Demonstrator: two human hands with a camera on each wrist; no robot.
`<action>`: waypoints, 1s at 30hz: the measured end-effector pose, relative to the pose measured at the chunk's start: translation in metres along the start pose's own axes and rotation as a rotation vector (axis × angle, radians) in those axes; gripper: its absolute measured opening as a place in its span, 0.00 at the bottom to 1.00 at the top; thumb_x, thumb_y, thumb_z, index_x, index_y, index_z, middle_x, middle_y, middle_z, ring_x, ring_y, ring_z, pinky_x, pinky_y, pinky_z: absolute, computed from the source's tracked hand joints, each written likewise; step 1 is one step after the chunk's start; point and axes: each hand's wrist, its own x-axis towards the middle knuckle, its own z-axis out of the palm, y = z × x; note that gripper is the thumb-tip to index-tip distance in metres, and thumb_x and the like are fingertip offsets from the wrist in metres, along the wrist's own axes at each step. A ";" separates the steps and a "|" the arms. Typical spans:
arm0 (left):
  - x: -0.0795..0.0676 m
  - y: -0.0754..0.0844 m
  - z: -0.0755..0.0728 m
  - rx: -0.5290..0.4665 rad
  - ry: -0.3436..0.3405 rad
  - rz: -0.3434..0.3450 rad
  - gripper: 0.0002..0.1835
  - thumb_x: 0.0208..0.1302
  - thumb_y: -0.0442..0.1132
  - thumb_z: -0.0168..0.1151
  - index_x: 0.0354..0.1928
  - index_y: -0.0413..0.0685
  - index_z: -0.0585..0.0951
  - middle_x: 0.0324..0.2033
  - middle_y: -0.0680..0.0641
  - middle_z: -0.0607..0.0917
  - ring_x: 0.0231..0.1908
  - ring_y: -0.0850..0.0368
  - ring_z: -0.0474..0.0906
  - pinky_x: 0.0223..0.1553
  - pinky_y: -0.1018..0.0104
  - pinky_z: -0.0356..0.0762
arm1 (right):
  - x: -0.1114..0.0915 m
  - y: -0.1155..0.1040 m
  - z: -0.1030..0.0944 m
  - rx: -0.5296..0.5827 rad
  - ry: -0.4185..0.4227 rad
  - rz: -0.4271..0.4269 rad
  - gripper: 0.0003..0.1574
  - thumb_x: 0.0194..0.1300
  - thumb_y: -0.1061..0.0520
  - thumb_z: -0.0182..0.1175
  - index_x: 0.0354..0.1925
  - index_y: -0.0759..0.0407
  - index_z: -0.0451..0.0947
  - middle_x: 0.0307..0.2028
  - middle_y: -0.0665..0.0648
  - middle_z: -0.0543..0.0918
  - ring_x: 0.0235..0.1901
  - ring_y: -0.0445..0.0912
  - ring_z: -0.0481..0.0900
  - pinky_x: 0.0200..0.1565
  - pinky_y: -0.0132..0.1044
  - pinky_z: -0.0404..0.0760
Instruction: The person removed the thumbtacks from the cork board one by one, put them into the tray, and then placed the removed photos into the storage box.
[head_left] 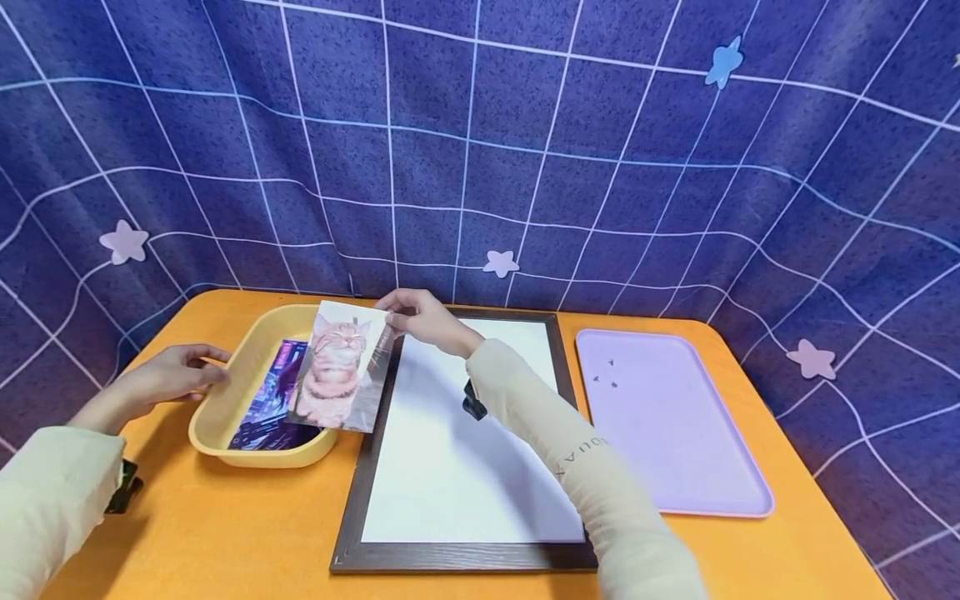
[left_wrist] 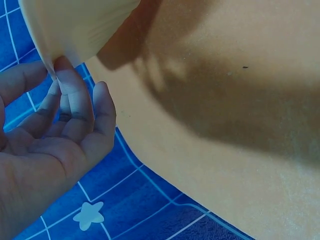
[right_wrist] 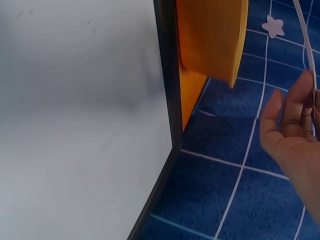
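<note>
A postcard with a pinkish cat picture (head_left: 341, 367) hangs tilted over the right side of a yellow plastic tray (head_left: 300, 458). My right hand (head_left: 422, 318) pinches it at its upper right corner; in the right wrist view the right hand (right_wrist: 295, 135) holds the card's thin edge. My left hand (head_left: 168, 379) is at the tray's left side. In the left wrist view, the left hand (left_wrist: 55, 120) pinches the tray's rim (left_wrist: 75, 30) between thumb and fingers. Inside the tray lies a card with a purple and blue city picture (head_left: 266, 408), partly hidden by the cat postcard.
A white board with a dark frame (head_left: 465, 557) lies in the middle of the orange table (head_left: 247, 533), partly beneath the right arm. A lilac tray (head_left: 660, 400) with small dark marks lies to its right. Behind the table hangs a blue grid-patterned curtain (head_left: 420, 167) with stars.
</note>
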 end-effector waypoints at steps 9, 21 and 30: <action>0.001 -0.003 0.000 -0.014 -0.004 -0.007 0.27 0.64 0.38 0.51 0.59 0.25 0.59 0.26 0.54 0.70 0.22 0.68 0.68 0.26 0.72 0.74 | 0.023 -0.003 0.029 0.015 0.055 -0.003 0.12 0.65 0.68 0.50 0.45 0.66 0.75 0.32 0.54 0.74 0.27 0.41 0.75 0.34 0.30 0.79; 0.002 -0.003 0.001 -0.025 0.002 0.009 0.26 0.64 0.38 0.52 0.57 0.25 0.60 0.26 0.54 0.71 0.23 0.68 0.68 0.26 0.72 0.74 | 0.035 0.001 0.059 -0.003 0.089 -0.037 0.13 0.64 0.69 0.49 0.46 0.68 0.74 0.36 0.59 0.76 0.25 0.39 0.74 0.40 0.41 0.81; 0.002 -0.002 0.002 -0.012 -0.008 0.004 0.27 0.65 0.38 0.50 0.58 0.25 0.59 0.26 0.54 0.70 0.23 0.68 0.68 0.26 0.73 0.74 | 0.039 0.003 0.070 -0.161 0.098 -0.027 0.12 0.66 0.66 0.49 0.45 0.61 0.76 0.34 0.56 0.77 0.25 0.38 0.74 0.29 0.29 0.78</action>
